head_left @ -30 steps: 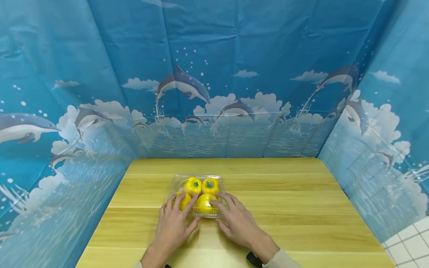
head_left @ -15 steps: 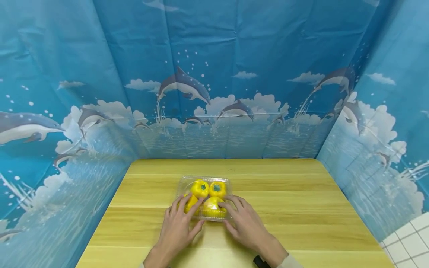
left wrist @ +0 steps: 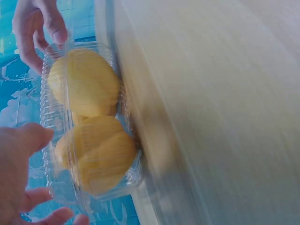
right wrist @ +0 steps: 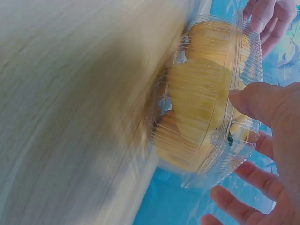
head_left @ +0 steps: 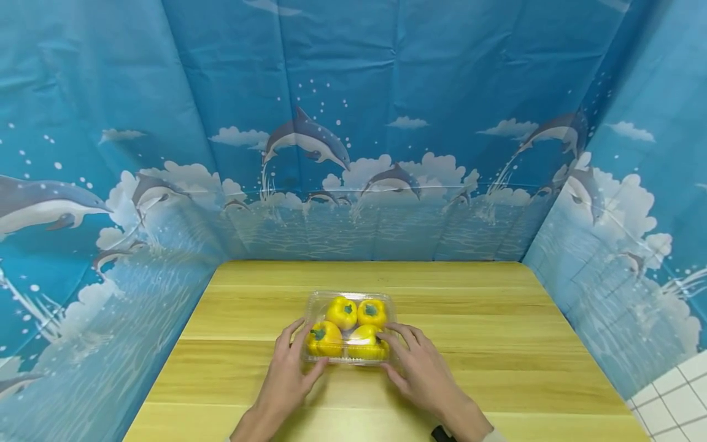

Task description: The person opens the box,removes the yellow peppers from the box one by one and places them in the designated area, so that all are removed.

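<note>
A clear plastic clamshell box (head_left: 351,360) sits on the table, holding several yellow bell peppers (head_left: 371,313) with green stems. My right hand (head_left: 422,374) holds its right front corner, thumb at the front rim and index finger bent onto the lid. The right wrist view shows that thumb (right wrist: 248,99) against the rim, with the other fingers spread loosely. On the box's left side is my left hand (head_left: 287,368), fingers apart and lightly bent, thumb near the front edge. Whether its fingertips touch the box I cannot tell. The lid looks closed.
The box stands on a yellow wood-grain table (head_left: 469,344). Blue dolphin-print curtains (head_left: 375,233) rise along the back and both sides. White floor tiles (head_left: 674,393) show at the lower right.
The box of peppers has slid to the right along with my right hand. My left hand, earlier over the front left pepper, now lies farther out at the box's left side.
</note>
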`<state>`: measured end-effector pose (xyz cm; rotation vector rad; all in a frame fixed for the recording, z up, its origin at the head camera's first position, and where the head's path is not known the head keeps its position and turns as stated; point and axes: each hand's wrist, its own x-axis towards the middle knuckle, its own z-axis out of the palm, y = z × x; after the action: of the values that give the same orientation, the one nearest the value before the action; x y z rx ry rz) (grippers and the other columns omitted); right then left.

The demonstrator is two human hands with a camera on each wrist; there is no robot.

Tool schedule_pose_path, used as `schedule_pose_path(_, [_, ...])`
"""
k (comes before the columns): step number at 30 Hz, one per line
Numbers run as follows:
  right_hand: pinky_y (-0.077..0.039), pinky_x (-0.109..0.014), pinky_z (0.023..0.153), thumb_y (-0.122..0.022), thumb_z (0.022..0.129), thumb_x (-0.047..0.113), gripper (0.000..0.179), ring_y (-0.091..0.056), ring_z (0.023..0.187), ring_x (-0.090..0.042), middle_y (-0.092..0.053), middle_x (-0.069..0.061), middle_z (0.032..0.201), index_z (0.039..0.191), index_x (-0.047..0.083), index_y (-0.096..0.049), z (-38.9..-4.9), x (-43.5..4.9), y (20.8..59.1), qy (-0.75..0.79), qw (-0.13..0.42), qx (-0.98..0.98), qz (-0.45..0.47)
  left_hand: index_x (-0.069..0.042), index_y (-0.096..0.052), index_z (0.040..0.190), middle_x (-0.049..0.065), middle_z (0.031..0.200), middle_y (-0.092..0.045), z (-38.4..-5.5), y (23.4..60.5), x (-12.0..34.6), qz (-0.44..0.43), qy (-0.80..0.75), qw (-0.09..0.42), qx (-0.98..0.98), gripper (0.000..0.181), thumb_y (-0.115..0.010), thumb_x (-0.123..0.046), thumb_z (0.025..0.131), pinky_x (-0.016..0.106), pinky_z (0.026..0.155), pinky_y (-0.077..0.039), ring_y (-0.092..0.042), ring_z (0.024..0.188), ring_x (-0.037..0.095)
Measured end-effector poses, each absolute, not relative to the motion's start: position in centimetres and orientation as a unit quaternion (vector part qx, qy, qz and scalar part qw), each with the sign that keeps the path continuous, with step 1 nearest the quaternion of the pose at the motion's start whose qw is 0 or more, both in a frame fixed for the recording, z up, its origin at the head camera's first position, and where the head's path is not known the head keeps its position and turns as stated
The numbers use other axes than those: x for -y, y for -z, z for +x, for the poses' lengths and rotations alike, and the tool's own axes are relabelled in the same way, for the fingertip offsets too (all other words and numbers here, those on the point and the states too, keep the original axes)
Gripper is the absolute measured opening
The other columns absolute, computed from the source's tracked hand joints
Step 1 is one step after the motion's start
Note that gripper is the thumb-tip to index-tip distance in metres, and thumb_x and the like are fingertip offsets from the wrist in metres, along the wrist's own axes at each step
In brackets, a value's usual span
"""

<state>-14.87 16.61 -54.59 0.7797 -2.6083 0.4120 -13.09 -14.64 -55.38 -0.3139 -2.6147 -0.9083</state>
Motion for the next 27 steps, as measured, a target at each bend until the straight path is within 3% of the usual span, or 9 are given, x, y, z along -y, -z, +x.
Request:
schedule_pose_path(5, [-0.066,-0.058,0.113,-0.098,0.096,0.037,0.063,-0.07,0.14,-0.037,-0.071,-0.008,0.158,0.152,0.023,-0.073,-14.6,-17.3,54.5,-0.134,0.2,0.932,0.27,-0.005,-0.057,0.169,0.022,0.163,-0.062,-13.1,55.2,14.9,-0.074,0.35,0.137,0.924,0.085,-0.097,-0.029,0.098,0.061,0.117,-0.064,-0.069,0.144,0.047])
schedule_pose_path(9, [-0.066,-0.057,0.113,-0.1,0.094,0.036,0.063,-0.071,0.138,-0.036,-0.072,-0.006,0.156,0.149,0.023,-0.074,-14.4,-18.1,54.3,-0.127,0.214,0.931,0.268,-0.001,-0.06,0.165,0.023,0.149,-0.071,-13.2,55.2,15.0,-0.069,0.4,0.098,0.909,0.082,-0.097,-0.029,0.098,0.042,0.098,-0.073,-0.08,0.118,0.034])
schedule_pose_path(11, [-0.066,-0.057,0.112,-0.101,0.093,0.035,0.063,-0.071,0.138,-0.036,-0.072,-0.006,0.156,0.148,0.022,-0.074,-14.3,-18.5,54.3,-0.127,0.217,0.931,0.266,0.003,-0.062,0.162,0.023,0.142,-0.075,-13.3,55.2,15.0,-0.07,0.433,0.075,0.896,0.078,-0.096,-0.027,0.098,0.031,0.087,-0.073,-0.081,0.108,0.027])
schedule_pose_path(14, [-0.066,-0.058,0.111,-0.101,0.092,0.033,0.063,-0.071,0.138,-0.037,-0.072,-0.006,0.156,0.147,0.021,-0.074,-14.1,-19.1,54.2,-0.127,0.217,0.932,0.262,0.006,-0.065,0.158,0.022,0.132,-0.079,-13.4,55.1,14.8,-0.075,0.469,0.048,0.879,0.072,-0.095,-0.023,0.099,0.021,0.081,-0.069,-0.082,0.098,0.019])
schedule_pose_path(20, [-0.065,-0.062,0.113,-0.099,0.091,0.032,0.06,-0.069,0.141,-0.041,-0.072,-0.008,0.155,0.145,0.019,-0.075,-13.9,-20.4,54.0,-0.127,0.215,0.935,0.252,0.008,-0.065,0.156,0.014,0.117,-0.082,-13.5,55.1,14.3,-0.093,0.503,0.009,0.859,0.069,-0.093,-0.022,0.1,0.018,0.076,-0.067,-0.079,0.088,0.009])
schedule_pose_path(27, [-0.065,-0.067,0.108,-0.097,0.092,0.039,0.06,-0.067,0.143,-0.044,-0.071,-0.01,0.154,0.144,0.018,-0.074,-13.6,-21.2,54.2,-0.119,0.218,0.941,0.231,0.008,-0.057,0.162,0.013,0.117,-0.08,-13.5,55.3,13.1,-0.083,0.539,-0.028,0.838,0.078,-0.094,-0.023,0.101,0.023,0.079,-0.069,-0.08,0.095,0.016])
